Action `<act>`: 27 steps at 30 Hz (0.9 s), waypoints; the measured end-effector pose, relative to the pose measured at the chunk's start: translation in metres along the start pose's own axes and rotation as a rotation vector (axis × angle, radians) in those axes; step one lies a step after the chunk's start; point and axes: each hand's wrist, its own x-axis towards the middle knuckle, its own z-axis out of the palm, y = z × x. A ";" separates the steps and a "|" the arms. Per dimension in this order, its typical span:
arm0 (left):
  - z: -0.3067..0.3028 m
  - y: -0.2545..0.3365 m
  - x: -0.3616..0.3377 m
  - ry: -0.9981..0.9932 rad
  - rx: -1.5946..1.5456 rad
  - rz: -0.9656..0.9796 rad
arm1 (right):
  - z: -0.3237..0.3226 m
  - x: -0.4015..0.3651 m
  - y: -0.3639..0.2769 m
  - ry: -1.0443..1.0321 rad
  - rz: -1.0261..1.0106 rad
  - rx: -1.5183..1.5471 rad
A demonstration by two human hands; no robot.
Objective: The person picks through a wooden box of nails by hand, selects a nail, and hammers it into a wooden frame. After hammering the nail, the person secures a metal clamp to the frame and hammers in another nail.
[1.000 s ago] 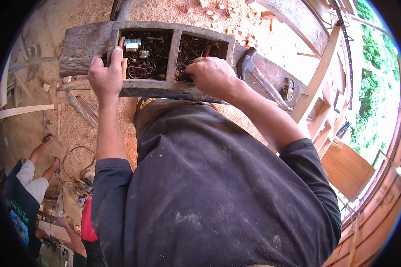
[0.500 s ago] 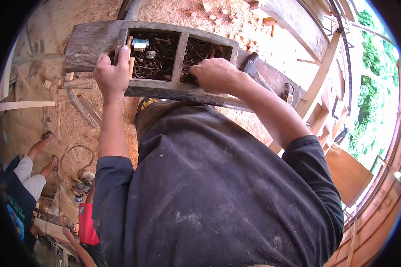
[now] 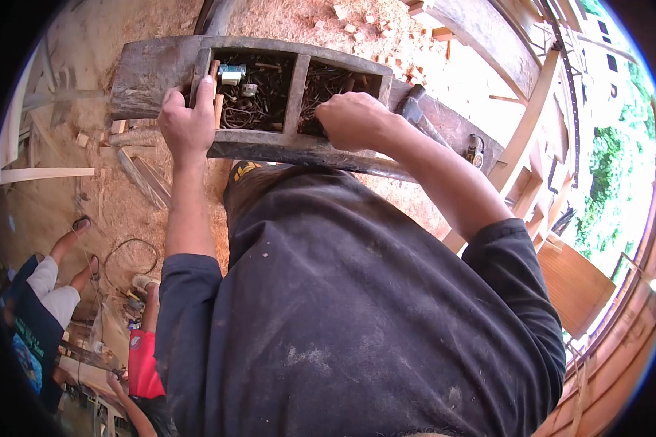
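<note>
A two-compartment wooden box [image 3: 297, 93] full of dark nails [image 3: 259, 113] rests on a weathered plank [image 3: 149, 69]. My left hand [image 3: 187, 125] is wrapped over the box's left end wall, thumb on top, beside a thin wood strip [image 3: 219, 111]. In the left compartment lie a small teal-and-white packet [image 3: 232, 73] and a little metallic piece [image 3: 249, 89]. My right hand [image 3: 356, 120] reaches into the right compartment with its fingers curled down into the nails. Its fingertips are hidden, so what they pinch cannot be made out.
Right of the box a hammer [image 3: 418, 113] lies on the plank, with a black-and-yellow tool [image 3: 474, 151] farther along. Sawdust and wood offcuts [image 3: 350, 28] cover the ground. At lower left are two other people, one in red shorts [image 3: 146, 364], near a looped cord [image 3: 131, 244].
The whole view has shifted slightly. Both hands keep almost the same places, the left on the box wall and the right in the right compartment.
</note>
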 end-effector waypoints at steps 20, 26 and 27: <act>-0.001 -0.002 0.000 -0.041 -0.006 0.009 | 0.045 -0.055 0.037 0.146 -0.193 2.291; -0.001 -0.005 0.001 -0.066 -0.011 -0.009 | 0.056 -0.056 0.042 0.135 -0.247 2.272; -0.001 -0.005 0.001 -0.067 -0.010 -0.008 | 0.056 -0.056 0.045 0.135 -0.247 2.273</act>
